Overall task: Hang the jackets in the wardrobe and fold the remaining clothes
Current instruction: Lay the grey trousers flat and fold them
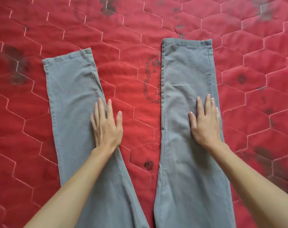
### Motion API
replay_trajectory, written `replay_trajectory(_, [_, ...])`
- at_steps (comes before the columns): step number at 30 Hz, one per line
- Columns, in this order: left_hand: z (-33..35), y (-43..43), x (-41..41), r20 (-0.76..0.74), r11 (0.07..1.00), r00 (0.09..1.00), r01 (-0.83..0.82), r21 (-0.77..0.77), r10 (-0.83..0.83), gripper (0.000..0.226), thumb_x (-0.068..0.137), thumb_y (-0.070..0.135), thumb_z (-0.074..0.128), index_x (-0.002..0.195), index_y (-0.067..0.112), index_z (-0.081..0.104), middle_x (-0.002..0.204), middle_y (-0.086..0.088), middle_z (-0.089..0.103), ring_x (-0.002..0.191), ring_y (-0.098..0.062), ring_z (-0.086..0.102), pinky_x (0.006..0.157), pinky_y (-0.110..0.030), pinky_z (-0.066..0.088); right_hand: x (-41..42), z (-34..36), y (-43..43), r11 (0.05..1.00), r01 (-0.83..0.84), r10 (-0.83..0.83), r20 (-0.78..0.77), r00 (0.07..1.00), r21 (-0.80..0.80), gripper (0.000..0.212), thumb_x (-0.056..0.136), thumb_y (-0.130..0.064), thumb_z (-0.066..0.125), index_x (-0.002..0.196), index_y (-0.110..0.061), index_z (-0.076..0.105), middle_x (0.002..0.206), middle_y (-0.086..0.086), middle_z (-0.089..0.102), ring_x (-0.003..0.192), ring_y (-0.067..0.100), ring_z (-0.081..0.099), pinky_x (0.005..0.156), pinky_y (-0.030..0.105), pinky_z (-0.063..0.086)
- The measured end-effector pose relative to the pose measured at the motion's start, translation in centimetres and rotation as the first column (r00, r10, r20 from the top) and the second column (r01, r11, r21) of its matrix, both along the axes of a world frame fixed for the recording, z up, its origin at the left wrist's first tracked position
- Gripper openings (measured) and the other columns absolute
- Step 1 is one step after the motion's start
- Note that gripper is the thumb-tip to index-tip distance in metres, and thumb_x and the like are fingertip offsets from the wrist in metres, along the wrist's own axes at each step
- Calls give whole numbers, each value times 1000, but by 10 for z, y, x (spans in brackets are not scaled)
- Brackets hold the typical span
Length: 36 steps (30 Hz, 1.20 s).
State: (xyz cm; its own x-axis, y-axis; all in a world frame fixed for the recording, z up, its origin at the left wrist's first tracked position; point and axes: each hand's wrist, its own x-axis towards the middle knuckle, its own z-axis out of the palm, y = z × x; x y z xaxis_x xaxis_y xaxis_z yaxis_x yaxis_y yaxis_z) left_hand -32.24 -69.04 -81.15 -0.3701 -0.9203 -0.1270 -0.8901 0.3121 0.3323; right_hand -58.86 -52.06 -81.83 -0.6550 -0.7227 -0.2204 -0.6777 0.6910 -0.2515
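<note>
The grey trousers (186, 129) lie spread on the red quilted bed (24, 112), legs apart. The left hand (107, 125) lies flat, fingers straight, on the left leg's inner edge; the right hand (205, 124) presses flat on the right leg. Folding looks barely begun; no jackets in view.

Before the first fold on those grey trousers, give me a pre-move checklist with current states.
1. Grey fabric trousers spread on the red quilted cover: ok.
2. Left hand flat on its leg, fingers straight: ok.
3. Right hand flat on the other leg: ok.
4. Legs together: not ok, cover shows between them.
5. Leg ends level: not ok, the right one reaches farther.
6. Top of the trousers straight: cannot tell, out of frame.
</note>
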Motion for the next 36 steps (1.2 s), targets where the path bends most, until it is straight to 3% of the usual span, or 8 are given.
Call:
replay_trajectory(3, [4, 85, 3, 6, 982, 984, 177, 62, -178, 61, 101, 44, 32, 156, 17, 31, 166, -13, 14, 154, -27, 11, 122, -49, 14, 39, 7, 58, 999, -17, 16, 21, 1000, 45, 64, 99, -39, 35, 156, -12, 24, 164, 19, 10, 152, 32, 9, 121, 49, 13])
replay_trajectory(9, [16, 221, 32, 51, 931, 941, 321, 171, -334, 60, 100, 41, 32, 153, 14, 37, 165, -13, 20, 152, -28, 18, 121, -52, 22, 109, 21, 162, 993, -34, 23, 90, 996, 117, 67, 96, -25, 55, 155, -13, 26, 164, 19, 8, 152, 33, 9, 121, 50, 16])
replay_trajectory(14, [31, 305, 72, 43, 904, 922, 367, 217, -385, 59, 99, 39, 35, 149, 10, 43, 158, -17, 35, 147, -32, 33, 117, -50, 31, 171, 40, 267, 975, 120, -154, 176, 972, 188, 73, 92, -19, 60, 155, -13, 25, 164, 19, 3, 151, 35, 7, 120, 49, 16])
replay_trajectory(20, [44, 369, 131, 18, 909, 934, 344, 234, -358, 62, 99, 41, 35, 150, 6, 39, 156, -14, 39, 144, -29, 37, 114, -50, 35, 239, 63, 391, 896, 412, -441, 213, 872, 167, 74, 87, -25, 71, 147, -4, 35, 141, 22, 40, 126, 40, 41, 105, 49, 38])
replay_trajectory(25, [47, 410, 175, -52, 903, 923, 384, 194, -381, 65, 101, 29, 48, 157, 10, 22, 165, -10, 18, 152, -24, 20, 121, -39, 25, 283, 71, 463, 789, 563, -613, 373, 696, 245, 68, 82, -50, 72, 129, -9, 47, 126, 16, 57, 118, 36, 53, 96, 46, 46])
replay_trajectory(30, [51, 460, 208, -159, 906, 947, 315, 282, -280, 59, 102, 26, 48, 156, 13, 27, 164, -9, 22, 147, -24, 28, 118, -38, 30, 311, 90, 488, 720, 670, -642, 538, 547, 178, 47, 76, -52, 77, 106, -24, 56, 106, 0, 69, 102, 27, 65, 85, 43, 53])
replay_trajectory(32, [54, 480, 220, -241, 902, 949, 276, 331, -203, 49, 101, 28, 46, 148, 12, 41, 153, -7, 40, 138, -23, 41, 114, -37, 38, 319, 104, 487, 754, 651, -575, 566, 591, 87, 39, 80, -39, 77, 112, -28, 58, 105, -10, 68, 104, 20, 66, 86, 40, 53])
replay_trajectory(36, [80, 496, 225, -323, 823, 912, -27, 567, 253, 22, 101, 26, 53, 122, 22, 58, 120, -2, 54, 105, -13, 58, 94, -29, 48, 346, 144, 456, 903, 428, -321, 592, 739, -45, 70, 90, -21, 62, 151, -40, 32, 131, -28, 46, 118, -1, 46, 94, 22, 38])
